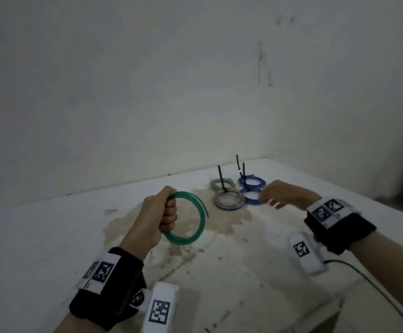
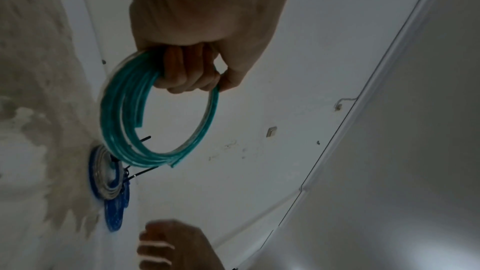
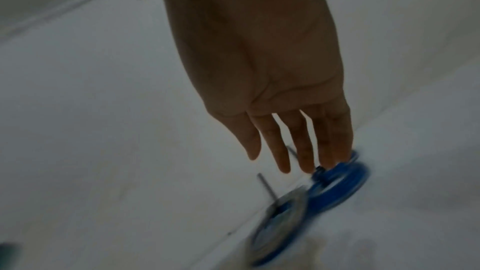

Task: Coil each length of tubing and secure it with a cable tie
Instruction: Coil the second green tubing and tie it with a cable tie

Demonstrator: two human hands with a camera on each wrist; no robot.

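My left hand [image 1: 169,212] grips one side of a coil of green tubing [image 1: 197,207] and holds it upright above the table; in the left wrist view my fingers [image 2: 192,75] curl through the green coil [image 2: 114,122], whose loose ends stick out. I see no tie on it. My right hand [image 1: 267,197] hovers with straight, blurred fingers [image 3: 293,151] and holds nothing, just over a tied blue coil [image 1: 253,200] [image 3: 337,184].
Tied coils lie together at the back of the white table [image 1: 243,272]: a pale green one [image 1: 219,183], a grey one [image 1: 229,200] and a second blue one [image 1: 252,181], with black tie tails [image 1: 220,175] sticking up. A brown stain [image 1: 219,224] marks the tabletop. The wall stands close behind.
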